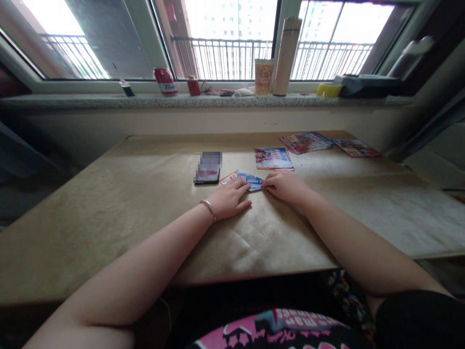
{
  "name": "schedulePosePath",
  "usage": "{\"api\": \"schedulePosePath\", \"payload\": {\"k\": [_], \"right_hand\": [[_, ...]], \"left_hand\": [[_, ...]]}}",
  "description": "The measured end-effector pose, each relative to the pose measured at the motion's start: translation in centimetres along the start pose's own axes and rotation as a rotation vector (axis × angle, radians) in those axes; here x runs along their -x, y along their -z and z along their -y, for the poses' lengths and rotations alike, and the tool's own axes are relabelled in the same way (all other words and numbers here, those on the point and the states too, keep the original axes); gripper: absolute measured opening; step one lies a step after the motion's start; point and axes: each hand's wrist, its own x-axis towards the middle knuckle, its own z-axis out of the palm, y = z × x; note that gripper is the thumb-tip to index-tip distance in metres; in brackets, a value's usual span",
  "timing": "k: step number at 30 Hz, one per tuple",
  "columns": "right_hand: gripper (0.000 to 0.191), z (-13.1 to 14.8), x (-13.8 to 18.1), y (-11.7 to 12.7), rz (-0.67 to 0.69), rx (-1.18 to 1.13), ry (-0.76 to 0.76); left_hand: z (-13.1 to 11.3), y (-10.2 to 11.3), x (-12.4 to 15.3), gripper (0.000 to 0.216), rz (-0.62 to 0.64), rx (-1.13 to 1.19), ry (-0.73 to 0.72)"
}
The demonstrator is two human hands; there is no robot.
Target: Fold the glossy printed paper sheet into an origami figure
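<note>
Both my hands rest on a table covered with brown paper. My left hand, with a bracelet on the wrist, lies flat, its fingertips pressing a small folded blue-and-white printed paper. My right hand has its fingers curled and pinches the right end of the same paper. A dark phone lies just left of the paper.
Three colourful printed sheets lie further back: one behind my hands, two at the right. The windowsill carries a red can, a small red jar, a patterned cup, a tall beige flask and a yellow tape roll.
</note>
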Motion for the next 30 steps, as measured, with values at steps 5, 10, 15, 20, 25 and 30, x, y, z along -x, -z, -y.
{"api": "schedulePosePath", "payload": {"k": [5,10,15,20,25,30], "right_hand": [[0.026,-0.4,-0.1,-0.2,-0.003,-0.034,0.008],[0.024,-1.0,-0.2,-0.3,-0.005,-0.059,0.007],[0.024,-1.2,-0.2,-0.4,-0.008,-0.063,0.018],[0.024,-1.0,-0.2,-0.3,-0.016,-0.040,0.017],[0.024,-1.6,-0.2,-0.6,-0.035,-0.091,0.043],[0.024,-2.6,-0.1,-0.7,-0.040,-0.125,0.063]], "left_hand": [[-0.2,-0.1,-0.1,0.055,-0.009,-0.020,0.002],[-0.5,0.1,-0.1,0.053,-0.004,-0.055,0.040],[-0.7,0.2,-0.2,0.053,-0.004,-0.063,0.041],[-0.7,0.2,-0.3,0.052,-0.018,-0.064,0.018],[-1.3,0.4,-0.3,0.057,-0.013,-0.094,0.037],[-1.3,0.1,-0.4,0.057,-0.033,-0.135,0.052]]}}
